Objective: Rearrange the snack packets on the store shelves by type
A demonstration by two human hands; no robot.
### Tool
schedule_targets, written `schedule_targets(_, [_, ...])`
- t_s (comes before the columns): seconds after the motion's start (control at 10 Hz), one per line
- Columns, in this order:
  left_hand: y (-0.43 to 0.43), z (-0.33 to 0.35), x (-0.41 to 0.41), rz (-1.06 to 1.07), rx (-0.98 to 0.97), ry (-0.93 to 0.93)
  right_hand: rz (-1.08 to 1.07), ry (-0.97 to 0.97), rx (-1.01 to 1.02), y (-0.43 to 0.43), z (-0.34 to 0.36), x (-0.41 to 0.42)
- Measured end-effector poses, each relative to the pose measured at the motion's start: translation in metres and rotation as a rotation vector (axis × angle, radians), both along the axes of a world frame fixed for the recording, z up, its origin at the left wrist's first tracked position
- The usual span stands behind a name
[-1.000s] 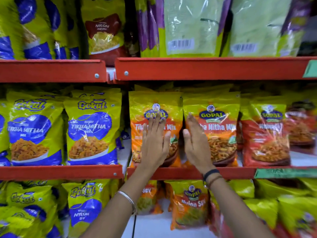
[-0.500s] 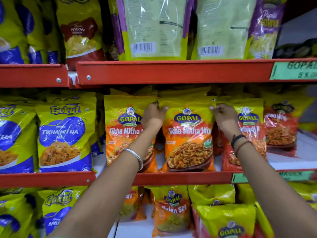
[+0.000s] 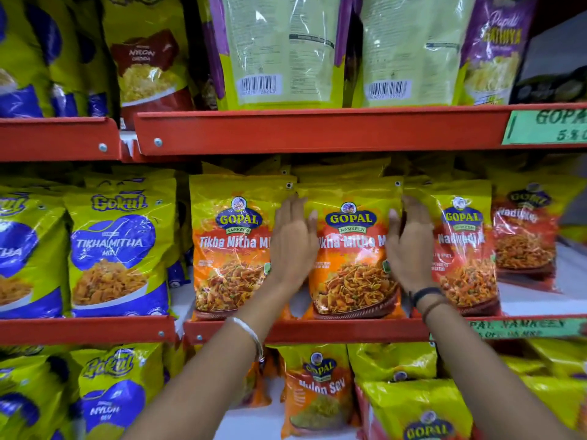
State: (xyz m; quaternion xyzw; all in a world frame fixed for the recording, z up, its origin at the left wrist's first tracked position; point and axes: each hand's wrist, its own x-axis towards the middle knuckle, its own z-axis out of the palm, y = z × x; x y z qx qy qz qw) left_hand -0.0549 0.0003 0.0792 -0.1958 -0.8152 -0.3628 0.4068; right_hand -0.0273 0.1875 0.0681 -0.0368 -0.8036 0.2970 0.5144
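An orange-and-yellow Gopal Tikha Mitha Mix packet [image 3: 352, 268] stands upright in the centre of the middle red shelf [image 3: 317, 331]. My left hand [image 3: 293, 242] lies flat along its left edge, fingers up and thumb on the front. On the right edge, my right hand [image 3: 411, 249] does the same, so the packet sits between my palms. A second Tikha Mitha Mix packet [image 3: 228, 249] stands just to the left. A red Gopal Nadiyadi packet [image 3: 465, 255] stands to the right, partly behind my right hand.
Yellow-and-blue Gokul Tikha Mitha packets [image 3: 117, 249] fill the middle shelf at left. Green-and-purple packets [image 3: 286, 49] with their backs outward stand on the upper shelf [image 3: 317, 128]. Gopal Nylon Sev packets [image 3: 317, 389] sit on the shelf below. More rows stand behind the front packets.
Both hands slid from the packet's top corners down to its sides and flattened. The view has moved closer and to the right.
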Motion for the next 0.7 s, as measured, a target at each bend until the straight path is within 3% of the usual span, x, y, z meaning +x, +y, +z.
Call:
schedule_targets(0.2, [0.019, -0.082, 0.019, 0.030, -0.427, 0.153, 0.067, -0.027, 0.331, -0.039, -0.068, 0.017])
schedule_targets(0.5, [0.021, -0.083, 0.017, 0.037, -0.477, 0.049, -0.047, -0.164, 0.398, -0.038, -0.076, 0.012])
schedule_targets(0.7, [0.007, -0.070, 0.031, -0.032, -0.441, -0.009, 0.051, -0.186, 0.334, -0.047, -0.064, 0.031])
